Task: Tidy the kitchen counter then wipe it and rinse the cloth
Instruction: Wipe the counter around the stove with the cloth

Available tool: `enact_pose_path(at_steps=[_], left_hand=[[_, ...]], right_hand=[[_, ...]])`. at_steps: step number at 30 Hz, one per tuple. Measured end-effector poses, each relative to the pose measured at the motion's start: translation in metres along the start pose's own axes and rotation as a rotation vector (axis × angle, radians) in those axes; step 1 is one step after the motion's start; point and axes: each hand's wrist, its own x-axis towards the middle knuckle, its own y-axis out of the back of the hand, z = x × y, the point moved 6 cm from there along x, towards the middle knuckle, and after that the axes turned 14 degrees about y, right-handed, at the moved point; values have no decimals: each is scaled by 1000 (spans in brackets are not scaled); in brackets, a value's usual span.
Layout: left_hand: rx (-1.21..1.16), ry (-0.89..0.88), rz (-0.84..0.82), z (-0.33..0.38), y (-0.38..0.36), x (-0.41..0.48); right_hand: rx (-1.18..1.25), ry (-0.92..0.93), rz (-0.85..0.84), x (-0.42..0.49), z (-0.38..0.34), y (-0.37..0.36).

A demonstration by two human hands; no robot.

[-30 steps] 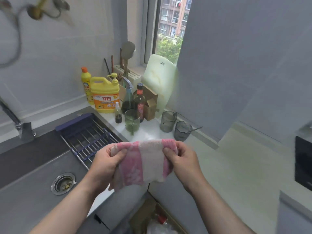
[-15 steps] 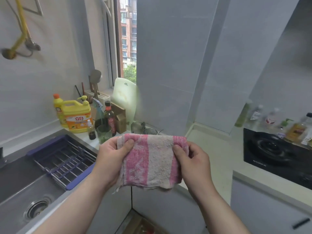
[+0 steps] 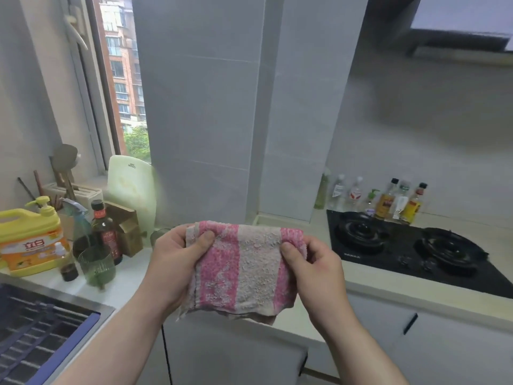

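both left hand (image 3: 177,262) and right hand (image 3: 313,270) grip the folded cloth (image 3: 244,270), its back hidden.

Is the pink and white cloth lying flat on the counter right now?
No, both hands, left and right, hold the cloth up in the air.

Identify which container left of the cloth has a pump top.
The big yellow detergent jug at far left; the neighbouring spray bottle has a trigger, the dark bottle a cap.

Detergent jug (image 3: 30,240) stands left on the counter (image 3: 369,284), stove (image 3: 410,245) right, bottles (image 3: 388,198) behind it.
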Motion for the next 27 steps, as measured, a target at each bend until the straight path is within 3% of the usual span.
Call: enact_pose_path(at_steps=[13,21,27], left_hand=[[28,145,-211,-29,-16,64],[44,295,-366,-68,-42,67],[86,285,-446,-78,-87,53]], right_hand=[[-187,-56,198,-7,9,10],[-249,-140,307,-39,13,36],[-331,-124,419,-57,-1,76]])
